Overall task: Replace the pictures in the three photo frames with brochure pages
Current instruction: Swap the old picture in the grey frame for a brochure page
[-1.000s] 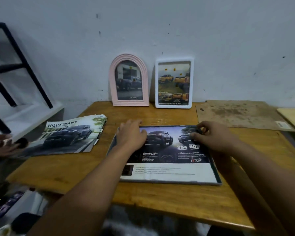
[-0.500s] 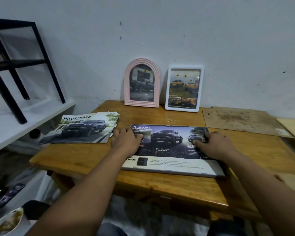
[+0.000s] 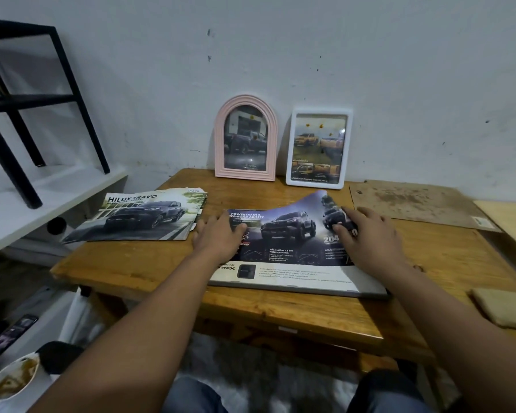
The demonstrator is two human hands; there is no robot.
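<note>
A dark brochure page (image 3: pixel 283 231) showing trucks lies in the middle of the wooden table (image 3: pixel 131 263), on top of a flat grey-edged frame (image 3: pixel 304 290). My left hand (image 3: pixel 218 239) rests flat on the page's left part. My right hand (image 3: pixel 370 236) grips the page near its far right corner, which curls up off the table. Against the wall lean a pink arched frame (image 3: pixel 246 102) and a white rectangular frame (image 3: pixel 291 150), each holding a truck picture.
A stack of brochures (image 3: pixel 137 217) lies on the table's left side. A worn brown board (image 3: pixel 417 204) sits at the back right, a tan pad (image 3: pixel 507 308) at the right edge. A white shelf (image 3: pixel 9 210) with black legs stands left; a bowl (image 3: pixel 12 380) and phone (image 3: pixel 11 335) lie below.
The page's far right corner has lifted and curled up under my right hand. My left hand stays flat on the page. Another person's hand seen at far left is gone.
</note>
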